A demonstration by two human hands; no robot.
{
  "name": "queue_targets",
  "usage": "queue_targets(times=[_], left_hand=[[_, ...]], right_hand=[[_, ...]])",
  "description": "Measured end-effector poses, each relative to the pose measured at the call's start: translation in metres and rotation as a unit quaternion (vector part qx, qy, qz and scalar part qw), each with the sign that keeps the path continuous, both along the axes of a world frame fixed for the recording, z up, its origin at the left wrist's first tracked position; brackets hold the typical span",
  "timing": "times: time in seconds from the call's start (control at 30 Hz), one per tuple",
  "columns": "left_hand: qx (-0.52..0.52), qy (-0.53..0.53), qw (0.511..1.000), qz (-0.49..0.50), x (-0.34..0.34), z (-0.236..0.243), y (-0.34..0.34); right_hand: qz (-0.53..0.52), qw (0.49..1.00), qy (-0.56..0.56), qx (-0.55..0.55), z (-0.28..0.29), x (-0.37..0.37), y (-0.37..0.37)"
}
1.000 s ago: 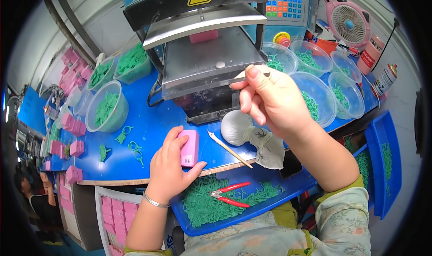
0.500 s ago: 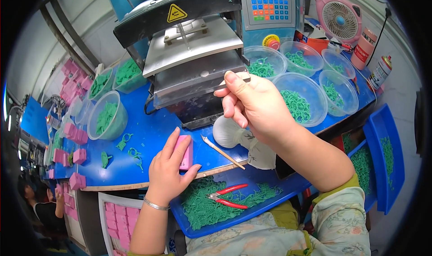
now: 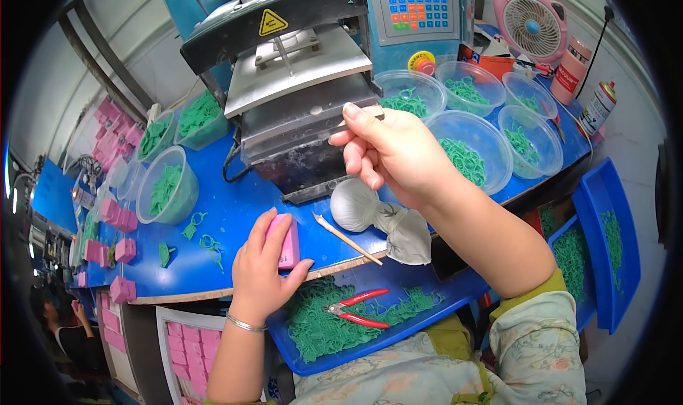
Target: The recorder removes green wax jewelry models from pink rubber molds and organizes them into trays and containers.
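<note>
On the blue table, my left hand (image 3: 265, 266) lies round a pink block (image 3: 287, 243), fingers along its left and top, thumb by its near corner. My right hand (image 3: 398, 152) is raised at the heat press (image 3: 292, 131); thumb and forefinger pinch at the front right edge of its dark lower plate (image 3: 302, 111), and the fingers hide the exact grip. Above that plate the silver upper plate (image 3: 295, 71) stands apart, with a gap between. A wooden-handled brush (image 3: 348, 239) and a tied white cloth pouch (image 3: 356, 204) lie between my hands.
Clear bowls (image 3: 475, 138) of green pieces stand right; another bowl (image 3: 186, 195) stands left. Loose green pieces (image 3: 210, 245) and pink blocks (image 3: 122, 289) lie left. Red-handled nippers (image 3: 359, 318) rest on green scraps in a blue tray (image 3: 306, 368). A person (image 3: 78, 334) sits far left.
The view has shifted slightly. My right hand remains at the press plate's edge, its fingers curled a little more. My left hand stays on the pink block.
</note>
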State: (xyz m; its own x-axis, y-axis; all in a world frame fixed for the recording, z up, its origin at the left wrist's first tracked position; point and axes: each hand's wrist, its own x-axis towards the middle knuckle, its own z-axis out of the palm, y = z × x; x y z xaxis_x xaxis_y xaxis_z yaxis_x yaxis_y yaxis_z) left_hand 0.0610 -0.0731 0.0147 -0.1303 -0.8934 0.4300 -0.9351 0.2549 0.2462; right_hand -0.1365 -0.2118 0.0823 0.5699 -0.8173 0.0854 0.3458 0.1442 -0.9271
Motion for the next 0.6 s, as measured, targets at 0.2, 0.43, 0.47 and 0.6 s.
queue_targets(times=[0.2, 0.43, 0.47, 0.6], left_hand=[[0.038, 0.035, 0.999, 0.003, -0.001, 0.010, 0.004], [0.022, 0.120, 0.989, 0.078, -0.005, -0.007, 0.073], [-0.012, 0.118, 0.987, 0.105, -0.001, -0.016, 0.090], [-0.038, 0.053, 0.950, 0.306, 0.044, -0.052, 0.168]], right_hand=[[0.031, 0.984, -0.038, 0.171, 0.004, 0.004, -0.013], [0.131, 0.989, -0.034, 0.058, -0.008, -0.002, -0.033], [0.118, 0.990, -0.039, 0.065, -0.011, -0.003, -0.037], [0.123, 0.990, -0.050, 0.046, -0.021, -0.007, -0.055]])
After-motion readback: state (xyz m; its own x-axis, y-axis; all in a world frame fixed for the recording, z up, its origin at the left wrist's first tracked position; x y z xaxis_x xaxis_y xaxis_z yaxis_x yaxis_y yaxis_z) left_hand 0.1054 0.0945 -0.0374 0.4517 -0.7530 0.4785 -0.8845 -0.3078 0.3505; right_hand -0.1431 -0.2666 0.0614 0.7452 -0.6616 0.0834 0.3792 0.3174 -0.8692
